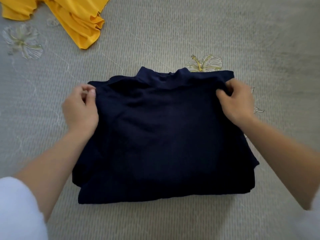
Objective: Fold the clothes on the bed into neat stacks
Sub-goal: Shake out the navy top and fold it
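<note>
Two hands on one folded navy top (162, 135).
Left hand (80, 110) and right hand (237, 103) each pinch its far corners; one yellow garment (72, 19) lies beyond the left hand on the bed (173, 32).

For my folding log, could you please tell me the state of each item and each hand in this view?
navy garment: folded, lying flat on the bed, collar at the far edge.
yellow garment: unfolded, crumpled at the far left.
left hand: pinches the navy garment's far left corner.
right hand: grips the navy garment's far right corner, fabric bunched.
bedspread: spread flat beneath both garments.
</note>
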Demonstrator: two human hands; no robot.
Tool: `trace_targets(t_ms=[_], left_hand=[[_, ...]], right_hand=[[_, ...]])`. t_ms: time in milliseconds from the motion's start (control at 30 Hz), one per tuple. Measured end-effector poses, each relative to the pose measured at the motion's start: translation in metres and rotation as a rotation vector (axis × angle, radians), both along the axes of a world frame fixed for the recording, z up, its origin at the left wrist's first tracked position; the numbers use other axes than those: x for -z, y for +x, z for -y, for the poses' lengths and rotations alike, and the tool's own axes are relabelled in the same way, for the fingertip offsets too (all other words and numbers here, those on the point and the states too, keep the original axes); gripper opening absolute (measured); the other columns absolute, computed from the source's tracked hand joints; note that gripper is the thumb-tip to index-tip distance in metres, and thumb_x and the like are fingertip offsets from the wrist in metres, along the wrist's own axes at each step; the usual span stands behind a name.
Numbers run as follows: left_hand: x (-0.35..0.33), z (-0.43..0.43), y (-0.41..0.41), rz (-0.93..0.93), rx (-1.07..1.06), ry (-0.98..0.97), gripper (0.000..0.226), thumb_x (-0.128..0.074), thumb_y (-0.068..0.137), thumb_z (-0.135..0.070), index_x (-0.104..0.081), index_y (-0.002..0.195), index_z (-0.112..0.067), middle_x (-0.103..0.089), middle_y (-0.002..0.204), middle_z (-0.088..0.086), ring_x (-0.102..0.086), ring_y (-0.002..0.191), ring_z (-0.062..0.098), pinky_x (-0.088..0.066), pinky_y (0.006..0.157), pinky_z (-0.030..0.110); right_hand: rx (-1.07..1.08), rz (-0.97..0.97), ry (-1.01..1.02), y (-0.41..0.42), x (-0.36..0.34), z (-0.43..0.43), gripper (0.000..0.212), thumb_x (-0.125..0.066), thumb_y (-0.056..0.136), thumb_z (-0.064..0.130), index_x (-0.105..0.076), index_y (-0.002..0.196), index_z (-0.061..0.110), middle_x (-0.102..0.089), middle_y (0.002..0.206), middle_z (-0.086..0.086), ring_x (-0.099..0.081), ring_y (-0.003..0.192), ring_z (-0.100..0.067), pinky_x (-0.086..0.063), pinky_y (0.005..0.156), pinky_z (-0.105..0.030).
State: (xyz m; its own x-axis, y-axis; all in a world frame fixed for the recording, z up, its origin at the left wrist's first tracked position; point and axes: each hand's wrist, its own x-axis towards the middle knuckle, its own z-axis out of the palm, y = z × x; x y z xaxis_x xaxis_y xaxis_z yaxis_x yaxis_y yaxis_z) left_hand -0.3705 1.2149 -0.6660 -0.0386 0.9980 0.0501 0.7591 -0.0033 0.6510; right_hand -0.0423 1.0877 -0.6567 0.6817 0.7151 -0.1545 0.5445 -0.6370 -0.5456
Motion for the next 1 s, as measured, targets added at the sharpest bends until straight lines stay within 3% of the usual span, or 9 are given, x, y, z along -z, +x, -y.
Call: trace_targets(t_ms=[67, 167, 300, 400, 500, 633, 733, 833, 1000], left_hand=[[-0.003, -0.011, 0.0, -0.01, -0.021, 0.029, 0.021, -0.047, 0.097, -0.02, -0.062, 0.106, -0.007, -0.065, 0.096, 0.012, -0.057, 0.089, 0.025, -0.039, 0.08, 0.03], [-0.003, -0.005, 0.006, -0.121, -0.004, -0.012, 0.031, -0.042, 0.099, -0.02, -0.056, 0.123, -0.006, -0.056, 0.124, 0.018, -0.048, 0.117, 0.033, -0.033, 0.097, 0.035], [0.004, 0.072, 0.021, -0.278, 0.364, 0.053, 0.044, -0.04, 0.098, -0.03, -0.045, 0.139, -0.015, -0.029, 0.153, 0.014, -0.024, 0.142, 0.03, -0.017, 0.112, 0.046], [0.018, 0.138, 0.016, -0.399, 0.572, -0.148, 0.056, -0.026, 0.097, -0.047, -0.023, 0.15, -0.031, -0.005, 0.161, 0.005, 0.0, 0.148, 0.025, -0.009, 0.116, 0.052], [0.029, 0.159, 0.006, -0.473, 0.586, -0.218, 0.06, -0.019, 0.096, -0.054, -0.002, 0.151, -0.037, 0.01, 0.161, 0.001, 0.013, 0.147, 0.025, -0.002, 0.116, 0.053], [0.02, 0.158, 0.007, -0.438, 0.639, -0.219, 0.068, -0.024, 0.093, -0.057, -0.001, 0.152, -0.035, 0.014, 0.16, 0.003, 0.016, 0.146, 0.022, 0.009, 0.117, 0.045], [0.011, 0.18, 0.003, -0.38, 0.936, -0.19, 0.074, -0.036, 0.089, -0.059, -0.01, 0.153, -0.033, 0.005, 0.161, 0.003, 0.009, 0.148, 0.02, 0.006, 0.118, 0.04], [0.011, 0.212, 0.002, -0.468, 1.089, -0.227, 0.08, -0.042, 0.085, -0.054, -0.006, 0.153, -0.031, 0.005, 0.161, 0.0, 0.015, 0.147, 0.017, 0.005, 0.119, 0.044], [0.004, 0.22, 0.018, -0.536, 0.956, -0.156, 0.081, -0.053, 0.082, -0.002, -0.017, 0.152, -0.022, -0.008, 0.16, 0.006, 0.0, 0.148, 0.025, 0.0, 0.117, 0.043]], right_hand=[[0.031, 0.02, 0.039, 0.003, 0.0, -0.004, 0.011, -0.057, 0.09, 0.027, -0.056, 0.095, 0.017, -0.057, 0.098, -0.002, -0.053, 0.097, -0.023, -0.037, 0.099, -0.057], [0.005, 0.137, -0.06, -0.009, 0.007, 0.007, 0.042, -0.058, 0.09, 0.036, -0.05, 0.126, 0.015, -0.047, 0.132, -0.007, -0.039, 0.124, -0.025, -0.024, 0.107, -0.048], [-0.363, 0.282, -0.015, -0.057, 0.012, 0.053, 0.057, -0.053, 0.089, 0.042, -0.042, 0.14, 0.019, -0.031, 0.152, -0.005, -0.024, 0.14, -0.022, -0.018, 0.108, -0.044], [-0.619, 0.301, -0.196, -0.078, 0.022, 0.097, 0.06, -0.034, 0.092, 0.052, -0.031, 0.148, 0.03, -0.019, 0.159, -0.002, -0.011, 0.147, -0.02, -0.007, 0.115, -0.046], [-0.634, 0.295, -0.309, -0.077, 0.027, 0.115, 0.062, -0.023, 0.093, 0.057, -0.023, 0.15, 0.033, -0.014, 0.161, 0.0, -0.003, 0.148, -0.018, -0.002, 0.118, -0.046], [-0.694, 0.28, -0.324, -0.076, 0.025, 0.121, 0.065, -0.022, 0.092, 0.061, -0.011, 0.152, 0.037, -0.006, 0.161, 0.002, 0.004, 0.148, -0.019, 0.002, 0.118, -0.046], [-0.757, 0.275, -0.345, -0.075, 0.023, 0.138, 0.065, -0.019, 0.091, 0.066, -0.003, 0.15, 0.043, 0.0, 0.162, 0.005, 0.013, 0.148, -0.017, 0.007, 0.118, -0.045], [-0.664, 0.255, -0.305, -0.074, 0.019, 0.148, 0.06, -0.021, 0.091, 0.066, -0.013, 0.148, 0.048, -0.005, 0.161, 0.008, 0.007, 0.148, -0.015, 0.009, 0.116, -0.043], [-0.102, 0.135, -0.271, -0.067, 0.016, 0.159, 0.046, -0.037, 0.096, 0.053, -0.034, 0.142, 0.048, -0.019, 0.157, -0.002, -0.014, 0.141, -0.025, -0.013, 0.111, -0.051]])
